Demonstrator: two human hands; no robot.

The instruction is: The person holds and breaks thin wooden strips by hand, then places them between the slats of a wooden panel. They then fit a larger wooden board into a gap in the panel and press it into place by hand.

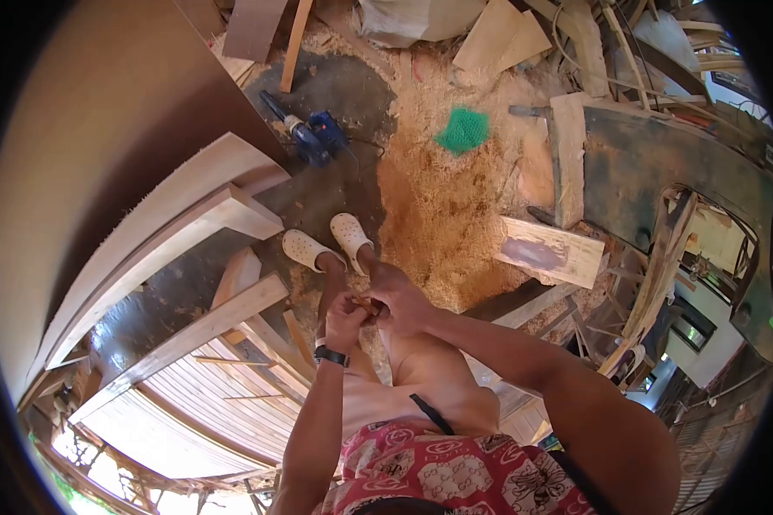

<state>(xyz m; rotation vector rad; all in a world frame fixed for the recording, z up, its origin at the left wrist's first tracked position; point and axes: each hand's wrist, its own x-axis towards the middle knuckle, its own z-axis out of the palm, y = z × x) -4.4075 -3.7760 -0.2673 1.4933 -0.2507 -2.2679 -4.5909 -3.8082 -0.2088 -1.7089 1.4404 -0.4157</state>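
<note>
I see the left hand (345, 316) and right hand (401, 302) pinching a small piece (368, 305) a slack grip could lose in sawdust (434, 215).

Lone wide view from the head, steeply down toward the floor (352, 90).

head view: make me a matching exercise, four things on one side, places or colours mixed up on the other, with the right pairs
Things:
1. net
2. small piece
3. power tool
4. clogs

Places or colours:
a. off-white
b. between left hand and right hand
c. mostly blue
d. green

Right pairs: 1-d, 2-b, 3-c, 4-a
</note>
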